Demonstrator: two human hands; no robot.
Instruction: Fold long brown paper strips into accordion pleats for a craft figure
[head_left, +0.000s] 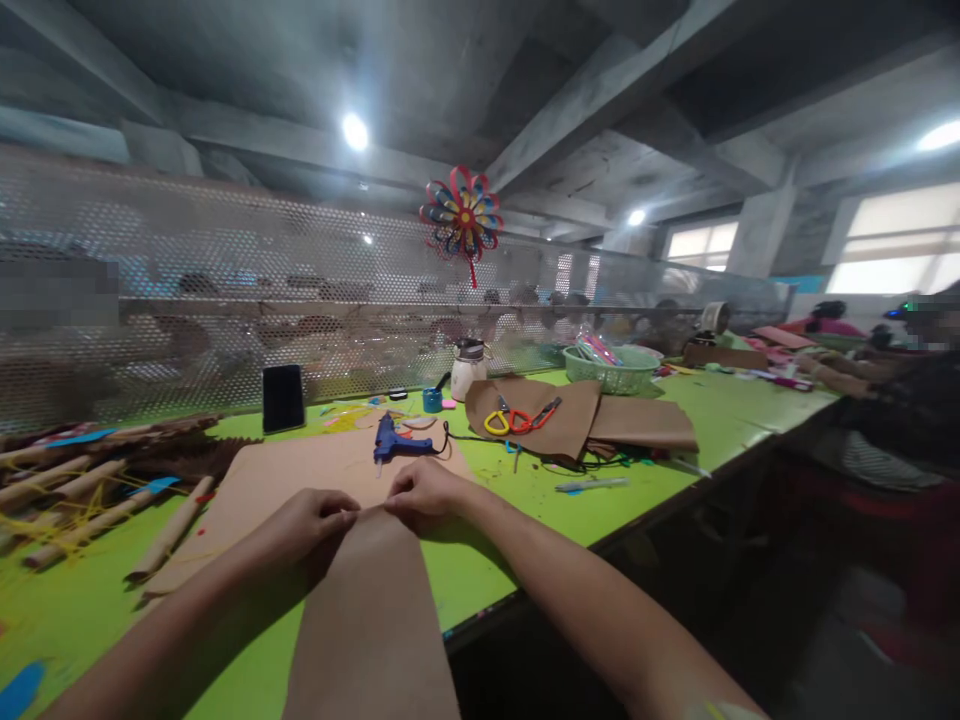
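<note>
A long strip of brown kraft paper (379, 620) runs from the bottom of the head view up to my two hands. My left hand (324, 520) pinches its far left corner, fingers closed. The far right corner is between the closed fingers of my right hand (424, 492). Beneath and beyond lies a larger flat sheet of brown paper (262, 480) on the green table (480, 570). Just past my hands, a blue glue gun (397, 438) rests on that sheet, its nozzle pointing down toward me.
Rolled paper sticks (75, 500) with yellow strings pile up at left. A phone (283, 398) leans at the back. Scissors (525, 415) lie on folded brown paper (637, 420); a green basket (611, 370) stands behind. A person (900, 400) sits at far right.
</note>
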